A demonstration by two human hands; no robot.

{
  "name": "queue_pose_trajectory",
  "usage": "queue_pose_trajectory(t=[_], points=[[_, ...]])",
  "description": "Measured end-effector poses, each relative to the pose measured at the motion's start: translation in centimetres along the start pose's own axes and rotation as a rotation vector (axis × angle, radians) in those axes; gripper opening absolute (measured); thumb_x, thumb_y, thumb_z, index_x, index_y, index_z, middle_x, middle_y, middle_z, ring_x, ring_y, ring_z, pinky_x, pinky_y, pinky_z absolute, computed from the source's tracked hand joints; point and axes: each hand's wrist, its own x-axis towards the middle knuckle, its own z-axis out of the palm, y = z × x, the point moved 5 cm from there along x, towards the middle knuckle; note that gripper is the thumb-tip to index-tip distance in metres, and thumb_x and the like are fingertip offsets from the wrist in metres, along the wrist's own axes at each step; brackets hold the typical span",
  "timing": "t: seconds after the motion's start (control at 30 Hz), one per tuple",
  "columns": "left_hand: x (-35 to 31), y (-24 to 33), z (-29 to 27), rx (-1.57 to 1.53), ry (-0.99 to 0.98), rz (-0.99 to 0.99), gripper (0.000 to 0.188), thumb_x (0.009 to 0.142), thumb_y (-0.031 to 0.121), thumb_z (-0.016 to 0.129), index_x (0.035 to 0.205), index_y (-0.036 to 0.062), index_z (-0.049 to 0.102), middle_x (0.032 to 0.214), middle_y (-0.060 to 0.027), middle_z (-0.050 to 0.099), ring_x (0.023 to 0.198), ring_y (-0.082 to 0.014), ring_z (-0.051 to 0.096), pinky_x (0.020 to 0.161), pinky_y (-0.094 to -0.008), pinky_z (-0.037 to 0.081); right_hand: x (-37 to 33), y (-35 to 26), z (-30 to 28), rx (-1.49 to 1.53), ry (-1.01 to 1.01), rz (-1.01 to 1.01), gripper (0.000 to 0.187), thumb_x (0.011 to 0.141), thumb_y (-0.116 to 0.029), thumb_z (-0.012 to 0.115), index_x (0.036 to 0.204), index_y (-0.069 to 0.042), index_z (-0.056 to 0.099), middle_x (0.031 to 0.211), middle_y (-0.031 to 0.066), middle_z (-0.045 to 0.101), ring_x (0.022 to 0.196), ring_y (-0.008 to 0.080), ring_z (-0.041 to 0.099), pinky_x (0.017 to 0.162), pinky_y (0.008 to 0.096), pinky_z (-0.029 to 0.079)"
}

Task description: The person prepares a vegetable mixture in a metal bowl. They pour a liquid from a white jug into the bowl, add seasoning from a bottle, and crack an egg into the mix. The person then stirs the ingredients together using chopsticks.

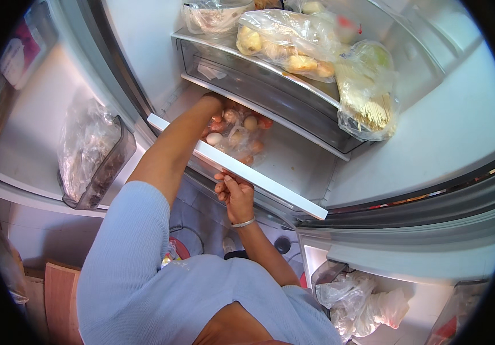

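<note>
My left arm reaches over the white front edge point(262, 179) of a pulled-out fridge drawer. At its end, my left hand point(212, 103) is at the back of the drawer beside several eggs, its fingers hidden. The eggs point(214, 138), brown and pale, lie in and around a clear plastic bag point(239, 150) in the drawer's left half. Just below the drawer front, my right hand point(237, 198) is closed, its fingers curled in toward the thumb. Whether something small is in it cannot be made out. A light bangle circles the right wrist.
Above is a clear-fronted drawer point(259, 89) with bagged food point(290, 43) on top and a bag of thin pale sticks point(368, 103) overhanging its right end. Open doors flank me, their bins holding plastic bags point(86, 149) on the left and white bags point(368, 305) on the right.
</note>
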Motion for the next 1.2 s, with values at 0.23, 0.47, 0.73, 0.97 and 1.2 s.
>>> queue_pose_trajectory(t=[0.23, 0.47, 0.73, 0.97, 1.2], points=[[-10.0, 5.0, -4.8, 0.260, -0.096, 0.021, 0.062, 0.066, 0.014, 0.077, 0.124, 0.0285, 0.060, 0.110, -0.0095, 0.066, 0.102, -0.0287, 0.064, 0.082, -0.0386, 0.052, 0.9, -0.1, 1.2, 0.133, 0.030, 0.001, 0.025, 0.093, -0.017, 0.063, 0.113, -0.003, 0.060, 0.096, 0.0105, 0.070, 0.074, 0.0145, 0.068, 0.051, 0.0211, 0.050], [-28.4, 5.5, -6.7, -0.330, 0.740, 0.356, 0.059, 0.071, 0.016, 0.073, 0.125, 0.0024, 0.053, 0.110, -0.0172, 0.061, 0.100, -0.0365, 0.055, 0.083, -0.0436, 0.048, 3.9, -1.5, 0.6, 0.113, 0.080, -0.093, 0.021, 0.092, -0.015, 0.063, 0.107, -0.001, 0.061, 0.091, 0.0140, 0.070, 0.076, 0.0193, 0.070, 0.052, 0.0251, 0.053], [-52.9, -8.5, -1.4, -1.469, 1.068, 0.167, 0.057, 0.073, 0.043, 0.080, 0.107, 0.0011, 0.061, 0.094, -0.0074, 0.059, 0.079, -0.0162, 0.057, 0.067, -0.0297, 0.049, 13.1, -4.3, -2.0, 0.144, 0.065, -0.158, 0.014, 0.090, -0.008, 0.061, 0.100, 0.001, 0.063, 0.088, 0.0153, 0.071, 0.072, 0.0188, 0.070, 0.052, 0.0251, 0.053], [-58.4, -22.7, -0.9, -1.780, 1.554, 0.125, 0.050, 0.089, 0.051, 0.059, 0.114, 0.0079, 0.054, 0.103, -0.0046, 0.057, 0.093, -0.0155, 0.052, 0.079, -0.0273, 0.043, 17.9, -6.9, -4.7, 0.039, 0.079, -0.149, 0.014, 0.088, -0.003, 0.054, 0.094, 0.004, 0.064, 0.084, 0.0130, 0.069, 0.069, 0.0180, 0.068, 0.052, 0.0256, 0.052], [-51.6, -28.0, -2.2, -1.892, 1.404, 0.050, 0.048, 0.096, 0.050, 0.047, 0.119, 0.0079, 0.048, 0.127, -0.0104, 0.058, 0.111, -0.0198, 0.054, 0.099, -0.0353, 0.041, 8.2, 0.2, -4.5, -0.108, -0.031, -0.115, 0.008, 0.094, -0.018, 0.057, 0.092, -0.010, 0.057, 0.078, 0.0072, 0.064, 0.057, 0.0145, 0.059, 0.046, 0.0256, 0.047]])
